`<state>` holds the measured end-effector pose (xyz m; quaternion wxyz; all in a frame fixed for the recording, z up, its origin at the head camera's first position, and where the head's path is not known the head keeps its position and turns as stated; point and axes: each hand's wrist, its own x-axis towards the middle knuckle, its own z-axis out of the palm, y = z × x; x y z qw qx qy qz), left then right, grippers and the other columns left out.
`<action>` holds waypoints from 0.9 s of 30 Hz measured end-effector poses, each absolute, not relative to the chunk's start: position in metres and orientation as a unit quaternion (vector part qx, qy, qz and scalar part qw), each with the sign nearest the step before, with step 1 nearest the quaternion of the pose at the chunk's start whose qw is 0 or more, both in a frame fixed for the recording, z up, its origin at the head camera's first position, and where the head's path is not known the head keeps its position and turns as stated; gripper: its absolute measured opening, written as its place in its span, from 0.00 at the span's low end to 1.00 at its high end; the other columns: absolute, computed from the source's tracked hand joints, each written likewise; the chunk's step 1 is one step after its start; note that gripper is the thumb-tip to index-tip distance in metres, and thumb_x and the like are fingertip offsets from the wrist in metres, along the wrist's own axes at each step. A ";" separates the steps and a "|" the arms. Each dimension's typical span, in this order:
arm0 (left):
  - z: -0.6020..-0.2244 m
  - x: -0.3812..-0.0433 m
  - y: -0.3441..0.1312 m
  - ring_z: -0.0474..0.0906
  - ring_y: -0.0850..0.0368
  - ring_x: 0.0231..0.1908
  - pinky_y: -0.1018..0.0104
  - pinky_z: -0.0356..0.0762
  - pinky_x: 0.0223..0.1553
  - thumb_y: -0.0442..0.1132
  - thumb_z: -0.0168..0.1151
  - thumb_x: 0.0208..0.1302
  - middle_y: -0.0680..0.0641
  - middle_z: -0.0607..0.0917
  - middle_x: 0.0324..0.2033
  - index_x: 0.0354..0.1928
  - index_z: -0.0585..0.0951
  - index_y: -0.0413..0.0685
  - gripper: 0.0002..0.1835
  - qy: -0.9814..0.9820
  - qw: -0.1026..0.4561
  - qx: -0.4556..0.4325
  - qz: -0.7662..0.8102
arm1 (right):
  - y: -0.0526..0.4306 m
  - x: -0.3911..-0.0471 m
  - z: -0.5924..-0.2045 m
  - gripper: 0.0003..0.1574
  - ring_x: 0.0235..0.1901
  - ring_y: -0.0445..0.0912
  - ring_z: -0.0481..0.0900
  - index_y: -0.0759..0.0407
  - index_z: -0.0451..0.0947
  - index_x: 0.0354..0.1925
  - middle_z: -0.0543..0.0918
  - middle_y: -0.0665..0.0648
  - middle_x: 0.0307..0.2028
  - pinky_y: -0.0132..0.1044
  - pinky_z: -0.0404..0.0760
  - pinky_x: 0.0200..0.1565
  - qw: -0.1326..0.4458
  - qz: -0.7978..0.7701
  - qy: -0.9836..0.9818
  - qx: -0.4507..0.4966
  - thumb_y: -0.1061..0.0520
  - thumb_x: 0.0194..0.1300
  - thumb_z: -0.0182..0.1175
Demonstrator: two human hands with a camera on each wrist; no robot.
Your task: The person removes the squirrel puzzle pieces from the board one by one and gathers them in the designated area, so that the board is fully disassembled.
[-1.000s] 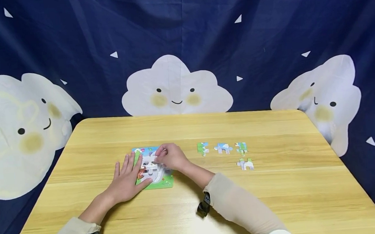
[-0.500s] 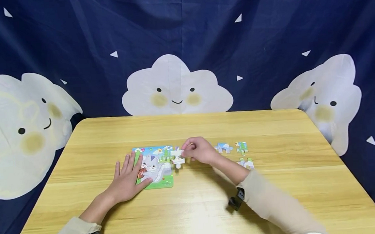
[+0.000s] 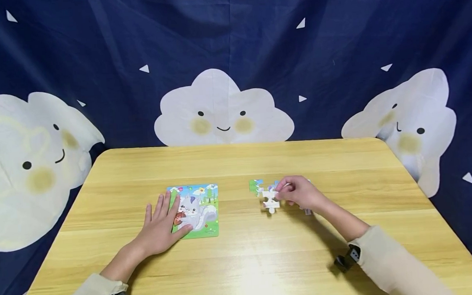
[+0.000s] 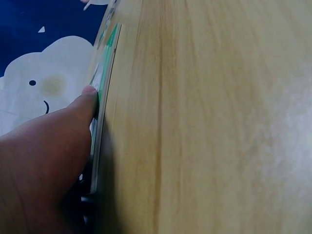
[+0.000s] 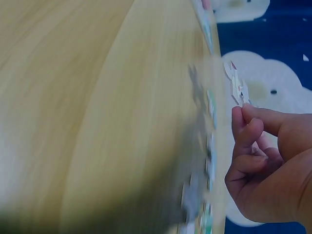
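My left hand (image 3: 159,228) lies flat with fingers spread over the left side of a square puzzle board (image 3: 213,230) printed with a grey squirrel. In the left wrist view its thumb rests on the near part of the board (image 4: 108,53). Farther right, my right hand (image 3: 300,193) pinches a white jigsaw piece (image 3: 271,201) between thumb and index finger. The right wrist view has this piece (image 5: 235,87) raised above the tabletop, its shadow falling below. Under and behind it lie loose jigsaw pieces, a green one (image 3: 255,187) among them, partly hidden by the hand.
The wooden table (image 3: 228,267) spreads out under both arms. A dark blue curtain (image 3: 253,36) with smiling clouds hangs behind its far edge. Another loose piece (image 3: 308,211) peeks out beneath the right wrist. Black cameras are strapped to both wrists.
My right hand has lifted the white jigsaw piece off the board and carried it rightward, over the loose pieces. The squirrel picture is now uncovered there. My left hand has stayed put.
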<state>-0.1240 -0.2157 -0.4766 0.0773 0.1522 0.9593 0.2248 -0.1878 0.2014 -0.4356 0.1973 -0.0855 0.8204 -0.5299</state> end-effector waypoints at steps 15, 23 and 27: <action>-0.485 -0.123 -0.217 0.31 0.30 0.77 0.30 0.22 0.70 0.66 0.56 0.70 0.30 0.39 0.79 0.80 0.50 0.35 0.53 0.956 0.052 0.160 0.242 | 0.231 -0.179 -0.448 0.06 0.30 0.46 0.77 0.66 0.81 0.38 0.83 0.54 0.30 0.31 0.76 0.31 0.135 -0.429 0.888 -0.097 0.66 0.63 0.69; -0.488 -0.126 -0.219 0.31 0.31 0.78 0.31 0.22 0.70 0.67 0.55 0.71 0.31 0.38 0.79 0.80 0.49 0.37 0.53 0.958 0.061 0.158 0.233 | 0.227 -0.181 -0.443 0.04 0.29 0.45 0.75 0.63 0.81 0.37 0.82 0.54 0.30 0.31 0.75 0.31 0.118 -0.409 0.898 -0.108 0.65 0.64 0.69; -0.478 -0.126 -0.218 0.33 0.29 0.77 0.28 0.25 0.70 0.65 0.56 0.71 0.30 0.40 0.79 0.80 0.50 0.36 0.51 0.958 0.069 0.156 0.233 | 0.214 -0.184 -0.438 0.04 0.29 0.45 0.75 0.63 0.81 0.38 0.82 0.54 0.31 0.32 0.75 0.31 0.118 -0.414 0.895 -0.118 0.64 0.66 0.67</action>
